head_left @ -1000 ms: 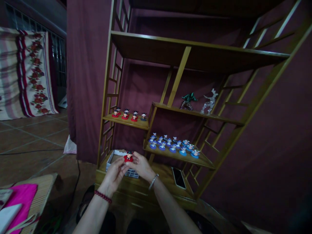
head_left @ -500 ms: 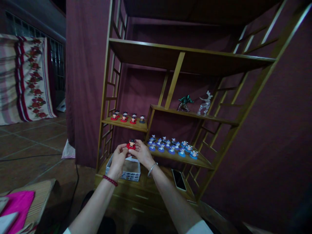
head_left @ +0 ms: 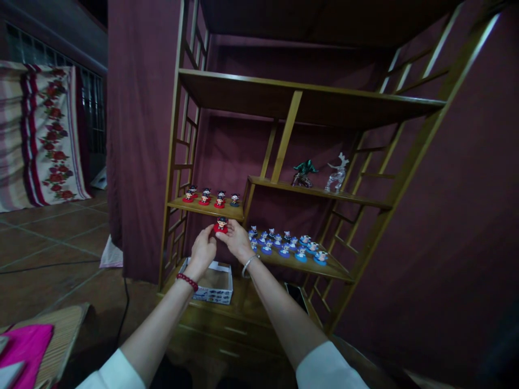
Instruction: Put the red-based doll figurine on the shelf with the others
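Note:
A small red-based figurine (head_left: pixel 221 225) with dark hair is held upright just below the front edge of the upper left shelf (head_left: pixel 211 211). My right hand (head_left: pixel 238 240) pinches its base from the right. My left hand (head_left: pixel 203 247), with a red bead bracelet at the wrist, closes its fingertips on the base's left side. Above, several similar red figurines (head_left: pixel 204 199) stand in rows on that shelf, with one dark-based figurine (head_left: pixel 234 200) at their right end. Beneath my hands sits an open patterned box (head_left: pixel 214 295), partly hidden by my left hand.
Several blue and purple figurines (head_left: pixel 284 249) stand on the lower right shelf. A green figure (head_left: pixel 304 173) and a clear deer ornament (head_left: pixel 337 174) occupy the shelf above. A phone (head_left: pixel 297 296) lies on the cabinet top, partly behind my right forearm. Wooden posts divide the shelving.
Both hands have risen and reached forward with the red figurine, from over the box to near the upper left shelf's edge. More of the box's inside shows.

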`<act>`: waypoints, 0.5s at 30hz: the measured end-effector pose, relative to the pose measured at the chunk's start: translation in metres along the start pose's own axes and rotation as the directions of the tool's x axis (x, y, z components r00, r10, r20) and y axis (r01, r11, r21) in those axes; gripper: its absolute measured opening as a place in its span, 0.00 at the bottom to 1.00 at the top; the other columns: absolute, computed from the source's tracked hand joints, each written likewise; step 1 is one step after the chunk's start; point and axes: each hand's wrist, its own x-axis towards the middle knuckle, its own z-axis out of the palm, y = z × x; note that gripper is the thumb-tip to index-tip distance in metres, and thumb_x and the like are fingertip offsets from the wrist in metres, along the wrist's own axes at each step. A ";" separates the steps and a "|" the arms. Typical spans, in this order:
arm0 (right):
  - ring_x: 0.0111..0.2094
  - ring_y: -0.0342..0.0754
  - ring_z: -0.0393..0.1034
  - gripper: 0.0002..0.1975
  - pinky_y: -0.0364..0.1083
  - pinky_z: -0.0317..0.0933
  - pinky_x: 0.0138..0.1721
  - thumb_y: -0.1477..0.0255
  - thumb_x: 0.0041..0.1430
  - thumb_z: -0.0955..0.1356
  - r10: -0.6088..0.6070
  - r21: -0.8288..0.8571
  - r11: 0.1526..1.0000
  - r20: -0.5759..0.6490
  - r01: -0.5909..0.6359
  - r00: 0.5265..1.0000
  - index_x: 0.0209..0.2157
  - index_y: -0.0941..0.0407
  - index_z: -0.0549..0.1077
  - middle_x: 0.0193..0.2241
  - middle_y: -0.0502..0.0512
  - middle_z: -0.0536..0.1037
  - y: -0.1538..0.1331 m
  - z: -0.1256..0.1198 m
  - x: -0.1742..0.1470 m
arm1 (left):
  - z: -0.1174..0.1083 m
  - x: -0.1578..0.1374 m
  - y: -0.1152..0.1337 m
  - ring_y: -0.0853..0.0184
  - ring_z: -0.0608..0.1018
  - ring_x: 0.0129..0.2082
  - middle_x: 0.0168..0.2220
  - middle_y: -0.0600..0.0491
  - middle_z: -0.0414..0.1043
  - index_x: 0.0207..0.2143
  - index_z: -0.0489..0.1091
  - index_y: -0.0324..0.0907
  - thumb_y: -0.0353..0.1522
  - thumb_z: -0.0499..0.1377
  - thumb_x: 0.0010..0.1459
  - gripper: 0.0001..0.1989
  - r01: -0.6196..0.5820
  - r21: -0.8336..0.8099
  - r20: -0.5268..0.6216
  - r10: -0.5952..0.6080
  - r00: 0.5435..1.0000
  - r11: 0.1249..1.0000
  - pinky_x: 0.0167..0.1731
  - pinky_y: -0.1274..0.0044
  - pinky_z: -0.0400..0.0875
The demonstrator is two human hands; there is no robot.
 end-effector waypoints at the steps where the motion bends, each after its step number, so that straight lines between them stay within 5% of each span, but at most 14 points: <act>1: 0.40 0.47 0.72 0.19 0.49 0.65 0.46 0.75 0.40 0.71 -0.002 0.000 1.000 -0.007 0.002 1.000 0.38 0.56 0.65 0.40 0.56 0.75 0.000 0.000 0.002 | 0.001 0.001 0.002 0.63 0.63 0.56 0.45 0.50 0.71 0.33 0.72 0.43 0.16 0.54 0.43 0.18 -0.056 0.064 0.002 0.056 0.998 0.996 0.58 0.73 0.50; 10: 0.36 0.46 0.73 0.14 0.48 0.67 0.42 0.76 0.42 0.70 0.001 -0.086 0.996 -0.054 -0.006 0.999 0.34 0.56 0.66 0.37 0.55 0.76 -0.008 -0.005 0.017 | 0.010 0.014 0.005 0.61 0.56 0.60 0.47 0.47 0.71 0.31 0.72 0.43 0.14 0.53 0.40 0.20 -0.368 0.275 0.154 0.337 0.929 0.888 0.61 0.72 0.42; 15: 0.35 0.45 0.73 0.13 0.46 0.67 0.40 0.74 0.42 0.71 -0.012 -0.268 0.963 -0.121 -0.021 0.993 0.33 0.54 0.67 0.34 0.51 0.77 -0.009 -0.008 0.028 | 0.014 0.022 0.012 0.60 0.58 0.59 0.52 0.44 0.67 0.45 0.68 0.37 0.16 0.50 0.42 0.26 -0.463 0.631 0.310 0.345 0.886 0.622 0.60 0.67 0.47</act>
